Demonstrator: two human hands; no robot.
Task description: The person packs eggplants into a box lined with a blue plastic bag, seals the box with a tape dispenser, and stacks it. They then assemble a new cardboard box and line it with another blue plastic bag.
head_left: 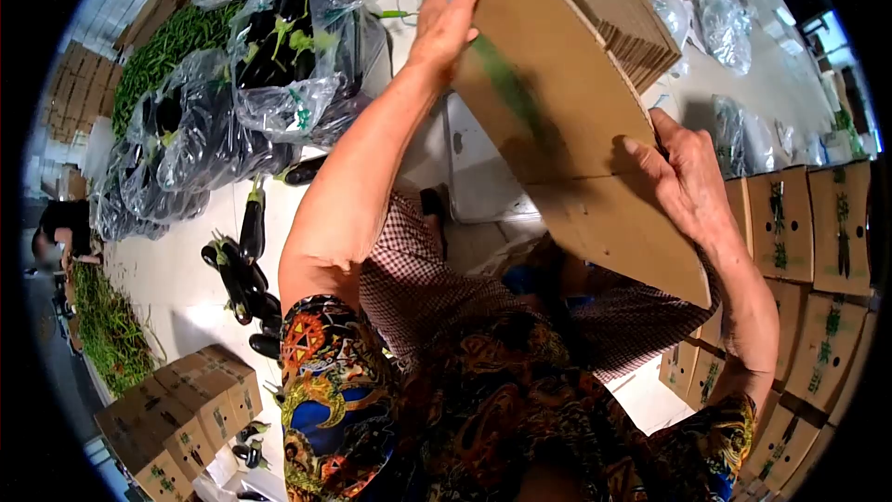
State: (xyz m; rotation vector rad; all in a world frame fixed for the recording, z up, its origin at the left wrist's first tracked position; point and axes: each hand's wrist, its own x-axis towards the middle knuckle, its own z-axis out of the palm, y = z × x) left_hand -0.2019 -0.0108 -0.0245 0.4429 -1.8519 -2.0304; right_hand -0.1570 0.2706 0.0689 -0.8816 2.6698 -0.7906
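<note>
A flat piece of cardboard (567,130), likely a folded carton with a green print on it, is held up tilted in front of me. My left hand (446,23) grips its upper left edge, thumb and fingers along the side. On the opposite edge, my right hand (683,177) has its thumb on the near face and its fingers partly hidden behind. Beneath the cardboard, a white flat surface (483,158) with a raised rim shows in part.
A stack of flattened cartons (641,56) stands behind the cardboard. Clear bags of eggplants (288,46) and piled green peppers (167,65) lie at left, with loose eggplants (246,270) on the floor. Stacked boxes (799,307) rise at right, more boxes (181,414) lower left. A person (70,232) is far left.
</note>
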